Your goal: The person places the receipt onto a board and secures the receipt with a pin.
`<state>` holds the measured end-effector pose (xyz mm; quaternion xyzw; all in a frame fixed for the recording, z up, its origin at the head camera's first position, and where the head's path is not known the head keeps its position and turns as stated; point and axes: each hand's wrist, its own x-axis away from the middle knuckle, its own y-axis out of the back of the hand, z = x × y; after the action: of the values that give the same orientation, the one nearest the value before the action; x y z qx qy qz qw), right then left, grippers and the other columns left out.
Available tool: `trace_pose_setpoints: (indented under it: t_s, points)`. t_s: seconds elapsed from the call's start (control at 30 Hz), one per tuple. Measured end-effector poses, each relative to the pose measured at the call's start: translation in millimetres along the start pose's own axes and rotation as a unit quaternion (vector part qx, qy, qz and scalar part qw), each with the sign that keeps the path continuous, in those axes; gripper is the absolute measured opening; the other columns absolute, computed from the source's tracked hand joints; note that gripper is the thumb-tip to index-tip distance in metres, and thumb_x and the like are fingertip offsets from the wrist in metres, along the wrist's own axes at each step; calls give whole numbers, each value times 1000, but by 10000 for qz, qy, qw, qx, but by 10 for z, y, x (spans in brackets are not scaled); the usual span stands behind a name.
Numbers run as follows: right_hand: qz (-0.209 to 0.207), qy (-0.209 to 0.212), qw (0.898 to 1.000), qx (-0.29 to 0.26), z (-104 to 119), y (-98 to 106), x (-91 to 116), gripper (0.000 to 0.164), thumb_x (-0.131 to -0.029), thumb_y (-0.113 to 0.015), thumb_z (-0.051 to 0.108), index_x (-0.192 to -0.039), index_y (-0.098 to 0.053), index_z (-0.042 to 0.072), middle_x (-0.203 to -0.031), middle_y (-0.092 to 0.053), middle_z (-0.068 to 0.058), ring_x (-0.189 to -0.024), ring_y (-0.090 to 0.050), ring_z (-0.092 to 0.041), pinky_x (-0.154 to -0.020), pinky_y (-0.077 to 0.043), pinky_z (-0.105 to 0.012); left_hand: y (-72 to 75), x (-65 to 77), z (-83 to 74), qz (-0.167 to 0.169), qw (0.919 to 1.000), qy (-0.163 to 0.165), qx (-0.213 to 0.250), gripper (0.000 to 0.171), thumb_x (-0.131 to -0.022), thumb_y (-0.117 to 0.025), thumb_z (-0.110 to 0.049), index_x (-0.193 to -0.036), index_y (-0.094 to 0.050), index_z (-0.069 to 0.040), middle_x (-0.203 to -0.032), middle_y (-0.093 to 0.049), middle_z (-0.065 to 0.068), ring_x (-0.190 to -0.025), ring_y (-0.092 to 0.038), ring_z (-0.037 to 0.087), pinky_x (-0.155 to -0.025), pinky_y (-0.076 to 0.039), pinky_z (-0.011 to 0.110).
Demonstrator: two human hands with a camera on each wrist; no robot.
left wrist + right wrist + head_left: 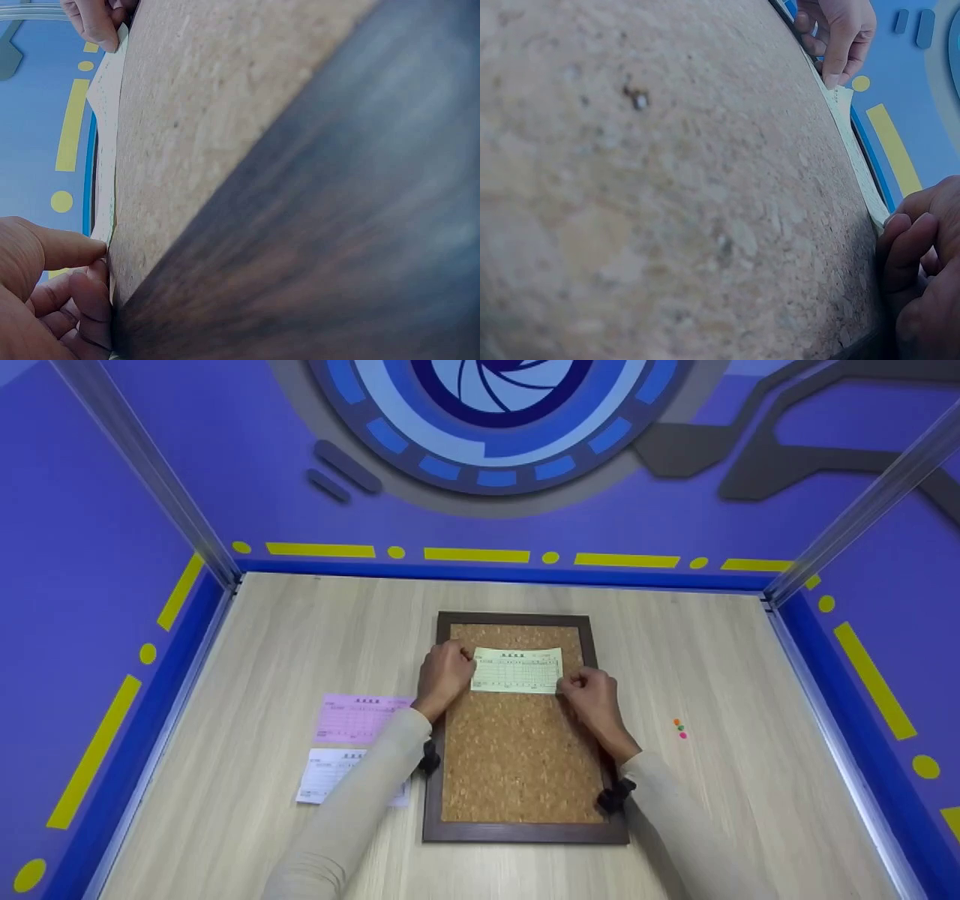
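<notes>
A pale yellow-green printed slip (516, 671) lies over the upper part of a brown-framed cork board (517, 765). My left hand (448, 671) pinches the slip's left edge between thumb and fingers, and in the left wrist view the thumb (71, 250) presses at its corner. At the lower right corner, my right hand (594, 701) pinches the paper with curled fingers. From the right wrist view, the slip (855, 154) stretches between both hands, close to the cork. Whether it lies fully flat, I cannot tell.
Left of the board lie a pink printed slip (352, 720) and a white one (326, 772), both partly covered by the left sleeve. Three small coloured pieces, orange, green and pink (682, 736), sit on the wooden table (750, 810) to the right. Blue panels (225, 472) enclose the table.
</notes>
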<state>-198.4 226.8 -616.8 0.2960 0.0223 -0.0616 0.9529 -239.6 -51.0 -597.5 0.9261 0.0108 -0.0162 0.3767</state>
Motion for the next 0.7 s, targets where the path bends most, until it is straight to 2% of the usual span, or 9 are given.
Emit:
trace_pose_setpoints:
  t_s: [0.13, 0.3, 0.43, 0.53, 0.7]
  points:
    - [-14, 24, 10000, 11, -4, -4, -5, 17, -92, -70, 5, -76, -69, 5, -61, -61, -1, -46, -49, -11, -42, -35, -22, 10, -11, -2, 60, 10000, 9, 7, 19, -98, -68, -5, -80, -67, -11, -72, -58, -4, -65, -49, 15, -59, -38, 33]
    - [-28, 66, 10000, 55, -2, -11, -19, 14, -92, -70, 4, -78, -73, 4, -64, -63, 0, -53, -52, -11, -48, -39, -22, 21, -44, -7, 85, 9999, 63, -33, 25, -98, -69, -8, -75, -61, -13, -69, -53, -4, -63, -45, 14, -58, -35, 33]
    - [2, 31, 10000, 21, 3, -9, -17, 15, -92, -71, 4, -78, -73, 4, -64, -63, -1, -54, -53, -12, -48, -39, -22, 28, -61, -7, 138, 9998, 85, -83, 15, -98, -71, -8, -84, -71, -9, -77, -67, 1, -67, -54, 16, -61, -42, 34]
    - [13, 11, 10000, -30, 4, -3, -12, 15, -92, -71, 4, -77, -72, 5, -64, -63, -1, -53, -53, -12, -47, -39, -22, 29, -66, -5, 206, 9997, 28, -102, 7, -99, -72, -7, -95, -77, -5, -90, -76, 7, -74, -62, 18, -68, -51, 37]
    - [-3, 48, 10000, -71, -12, -7, -11, 16, -92, -71, 3, -76, -71, 5, -64, -62, 0, -52, -52, -11, -47, -39, -22, 24, -65, 5, 231, 9997, -75, -89, 9, -99, -73, -6, -104, -80, -2, -99, -80, 12, -83, -71, 23, -74, -58, 42]
